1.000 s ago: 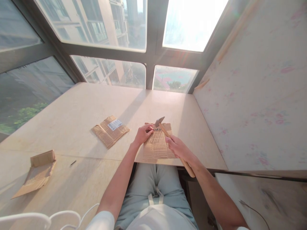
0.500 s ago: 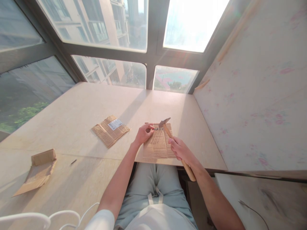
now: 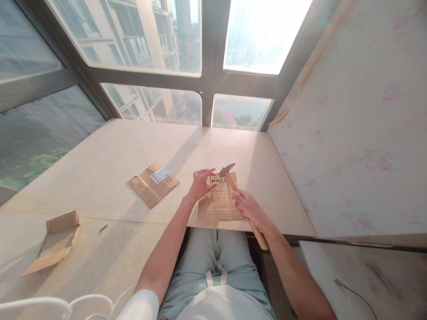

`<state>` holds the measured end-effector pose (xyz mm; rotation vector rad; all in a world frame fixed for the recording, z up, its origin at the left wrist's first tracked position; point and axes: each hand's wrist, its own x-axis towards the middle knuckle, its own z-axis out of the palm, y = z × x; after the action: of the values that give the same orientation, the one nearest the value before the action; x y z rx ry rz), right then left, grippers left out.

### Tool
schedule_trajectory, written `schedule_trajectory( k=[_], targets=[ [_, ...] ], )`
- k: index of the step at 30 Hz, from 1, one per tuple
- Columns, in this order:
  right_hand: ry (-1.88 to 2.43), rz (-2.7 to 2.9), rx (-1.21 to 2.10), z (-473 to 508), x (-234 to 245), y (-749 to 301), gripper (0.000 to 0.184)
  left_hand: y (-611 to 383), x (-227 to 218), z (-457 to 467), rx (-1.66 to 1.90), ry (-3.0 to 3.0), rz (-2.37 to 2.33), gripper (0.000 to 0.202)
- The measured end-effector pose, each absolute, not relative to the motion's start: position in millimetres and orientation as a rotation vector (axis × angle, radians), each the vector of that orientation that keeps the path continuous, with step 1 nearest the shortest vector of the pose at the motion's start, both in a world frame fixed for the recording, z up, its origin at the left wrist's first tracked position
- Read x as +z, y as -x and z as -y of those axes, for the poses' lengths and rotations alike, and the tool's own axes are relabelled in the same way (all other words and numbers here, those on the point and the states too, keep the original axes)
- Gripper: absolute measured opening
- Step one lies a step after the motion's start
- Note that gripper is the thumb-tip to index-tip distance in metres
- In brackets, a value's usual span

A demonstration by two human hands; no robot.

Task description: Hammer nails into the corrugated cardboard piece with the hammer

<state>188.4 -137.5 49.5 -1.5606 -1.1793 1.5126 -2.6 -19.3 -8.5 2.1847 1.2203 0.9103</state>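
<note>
The right hand [image 3: 247,206] grips one wooden-handled hammer [image 3: 232,182] mid-frame; the left hand [image 3: 201,185], spread open, is beside thin dark nails [image 3: 219,181] on one ridged cardboard sheet [image 3: 220,204]. At frame left I count two more: a flat square [image 3: 151,186], a folded piece [image 3: 55,245].

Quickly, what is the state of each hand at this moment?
Left hand: open, thumb and fingers apart, at the cardboard.
Right hand: closed, holding the hammer.

White top [image 3: 220,306], pale drawstring trousers [image 3: 196,253]
</note>
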Motion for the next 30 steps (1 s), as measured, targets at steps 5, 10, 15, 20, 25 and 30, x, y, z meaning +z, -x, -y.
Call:
schedule_trajectory(
  k=[5,10,15,20,25,30],
  targets=[
    [1.550,1.163,1.513,137.3,46.2,-191.0,0.029,-4.2,-11.1,15.1,0.922,-2.188,-1.150,0.055],
    [1.548,1.164,1.493,137.4,44.1,-194.2,0.031,-5.8,-17.3,12.1,0.943,-2.163,-1.107,0.049],
    [1.549,1.165,1.492,138.3,45.2,-194.6,0.032,-6.5,-21.9,11.2,0.961,-2.173,-1.111,0.044],
    [1.556,1.211,1.496,137.8,41.2,-193.0,0.029,-7.7,-21.3,12.5,0.962,-2.161,-1.114,0.041],
    [1.595,1.282,1.479,136.3,37.4,-191.0,0.029,-7.5,-20.7,13.3,0.973,-2.133,-1.128,0.042],
    [1.707,1.416,1.387,134.1,39.2,-189.1,0.028,-7.3,-21.4,12.9,0.981,-2.124,-1.147,0.042]
  ],
)
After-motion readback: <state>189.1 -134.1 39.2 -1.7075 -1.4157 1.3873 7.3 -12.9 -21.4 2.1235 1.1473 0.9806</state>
